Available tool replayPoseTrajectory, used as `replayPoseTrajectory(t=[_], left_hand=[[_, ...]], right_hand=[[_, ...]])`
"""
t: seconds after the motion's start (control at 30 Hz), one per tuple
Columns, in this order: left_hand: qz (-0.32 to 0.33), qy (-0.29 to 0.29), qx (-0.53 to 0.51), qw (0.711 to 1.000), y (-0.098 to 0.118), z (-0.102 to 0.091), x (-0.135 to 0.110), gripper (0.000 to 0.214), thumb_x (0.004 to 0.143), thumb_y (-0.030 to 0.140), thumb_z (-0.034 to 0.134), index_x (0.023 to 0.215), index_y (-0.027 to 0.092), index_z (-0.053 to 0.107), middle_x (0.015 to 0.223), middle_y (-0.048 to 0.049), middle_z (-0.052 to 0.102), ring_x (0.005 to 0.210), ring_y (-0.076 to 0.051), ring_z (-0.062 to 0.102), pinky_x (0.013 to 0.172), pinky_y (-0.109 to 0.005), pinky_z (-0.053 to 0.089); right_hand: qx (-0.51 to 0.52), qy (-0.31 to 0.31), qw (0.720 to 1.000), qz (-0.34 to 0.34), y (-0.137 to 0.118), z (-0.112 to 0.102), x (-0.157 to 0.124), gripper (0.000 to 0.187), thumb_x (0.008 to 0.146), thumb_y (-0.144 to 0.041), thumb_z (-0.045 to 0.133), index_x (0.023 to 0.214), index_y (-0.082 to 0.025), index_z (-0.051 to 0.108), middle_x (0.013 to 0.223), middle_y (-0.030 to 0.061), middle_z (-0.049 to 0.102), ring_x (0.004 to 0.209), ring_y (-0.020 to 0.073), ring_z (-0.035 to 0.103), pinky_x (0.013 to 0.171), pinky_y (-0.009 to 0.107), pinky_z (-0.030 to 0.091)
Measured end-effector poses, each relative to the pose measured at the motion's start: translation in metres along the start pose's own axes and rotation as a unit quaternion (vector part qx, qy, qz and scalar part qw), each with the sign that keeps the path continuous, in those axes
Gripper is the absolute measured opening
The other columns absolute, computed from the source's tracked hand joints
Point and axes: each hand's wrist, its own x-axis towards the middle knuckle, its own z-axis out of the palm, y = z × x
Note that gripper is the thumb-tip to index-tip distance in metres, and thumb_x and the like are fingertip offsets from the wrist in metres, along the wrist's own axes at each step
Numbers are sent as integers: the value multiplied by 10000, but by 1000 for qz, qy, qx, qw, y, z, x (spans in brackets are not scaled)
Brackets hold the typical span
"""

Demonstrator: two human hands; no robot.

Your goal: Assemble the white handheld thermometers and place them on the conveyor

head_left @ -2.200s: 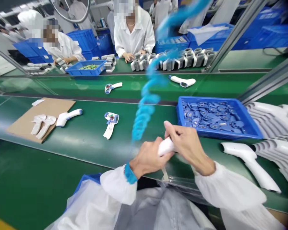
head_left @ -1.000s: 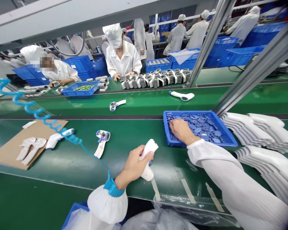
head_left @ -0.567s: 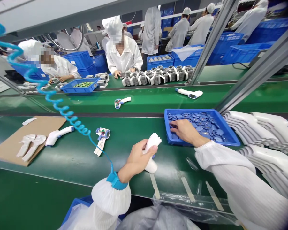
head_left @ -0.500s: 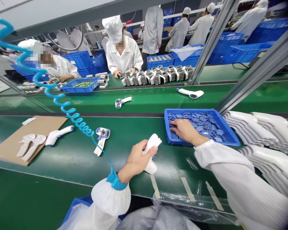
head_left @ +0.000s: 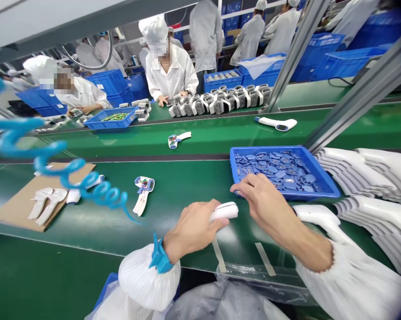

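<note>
My left hand [head_left: 192, 226] is wrapped round a white thermometer housing [head_left: 226, 210], whose end points to the right. At the front left corner of the blue tray [head_left: 320, 195], my right hand [head_left: 265, 198] pinches a small blue plastic part [head_left: 235, 191] between thumb and fingers. Flat blue plastic parts [head_left: 277, 173] fill the tray. A white housing [head_left: 315, 214] lies beside my right wrist. To the left rests an open thermometer half [head_left: 143, 195] with wires and electronics showing.
White housings [head_left: 377, 213] are stacked at the right. A brown board [head_left: 7, 213] bears several white shells. A coiled blue cord [head_left: 80, 178] hangs at the left. Thermometer pieces lie on the green belt [head_left: 214, 135]. A metal post [head_left: 340, 106] stands behind the tray. People work opposite.
My right hand has come out of the tray toward me with a small blue part. My left hand has turned the housing so its end faces right. The cord has swung left.
</note>
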Motion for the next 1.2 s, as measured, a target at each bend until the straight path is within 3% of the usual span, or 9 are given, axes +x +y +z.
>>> replayPoseTrajectory(t=[0.1, 0.23, 0.33, 0.6, 0.77, 0.9, 1.0, 1.1, 1.2], left_hand=[[-8, -4, -12, 1000, 0, -2, -4, 237, 939, 431, 660, 1085, 251, 709, 929, -40, 732, 806, -244, 635, 671, -293, 343], [6, 73, -120, 990, 1, 1, -6, 329, 1005, 468, 567, 1193, 216, 663, 891, -16, 694, 779, -189, 602, 709, -274, 403], [36, 98, -184, 977, 5, 4, -6, 346, 1013, 467, 567, 1208, 195, 653, 910, -10, 678, 777, -161, 590, 733, -256, 438], [47, 104, -160, 981, 0, 4, -7, 442, 1012, 503, 569, 1342, 214, 626, 1176, -56, 716, 1001, -236, 646, 911, -327, 477], [87, 114, -96, 985, -2, 7, -7, 396, 1043, 463, 508, 1330, 229, 646, 1175, -67, 724, 1022, -255, 645, 977, -366, 449], [113, 145, 8, 983, -5, 13, -3, 309, 1029, 401, 497, 1102, 186, 706, 924, -81, 723, 845, -242, 621, 875, -381, 430], [146, 120, 53, 981, -13, 19, -5, 288, 1022, 419, 533, 1130, 210, 700, 975, -81, 729, 920, -253, 620, 932, -404, 391], [84, 200, 13, 976, -21, 32, -5, 302, 1041, 436, 491, 1006, 205, 682, 985, -84, 709, 935, -236, 594, 897, -376, 398], [-49, 308, 6, 950, -27, 46, 6, 471, 1045, 470, 441, 660, 211, 525, 702, -59, 604, 717, -198, 513, 724, -346, 369]], right_hand=[[124, 18, 988, 93, -8, -9, -4, 281, 1009, -400, 439, 1061, -218, 646, 915, 72, 677, 834, 218, 633, 767, 373, 504], [382, 8, 899, 215, -18, -11, -10, 512, 892, -583, 661, 1247, -214, 644, 810, 32, 687, 771, 194, 672, 783, 353, 557], [438, 32, 865, 241, -27, 1, -14, 569, 831, -634, 733, 1193, -195, 718, 714, 19, 665, 709, 177, 636, 740, 329, 552], [192, 119, 968, 111, -42, 16, -22, 390, 984, -570, 572, 1096, -279, 806, 905, 55, 690, 749, 187, 611, 634, 314, 492], [171, 78, 982, 30, -47, 14, -21, 336, 1042, -433, 493, 1234, -287, 726, 1192, 73, 710, 990, 216, 693, 827, 344, 567], [154, 102, 982, 38, -42, 28, -29, 279, 1046, -389, 472, 1124, -237, 692, 996, 79, 675, 859, 199, 660, 773, 331, 558], [171, 84, 978, 88, -31, 34, -43, 244, 1035, -416, 492, 1104, -236, 641, 999, 69, 677, 863, 200, 662, 784, 335, 561], [180, 9, 976, 123, -24, 34, -54, 231, 1013, -457, 540, 1099, -256, 613, 1019, 47, 700, 860, 192, 682, 753, 315, 565], [156, -67, 982, 78, -29, 40, -57, 265, 1008, -467, 524, 1113, -262, 655, 1012, 50, 725, 843, 205, 697, 722, 319, 561]])
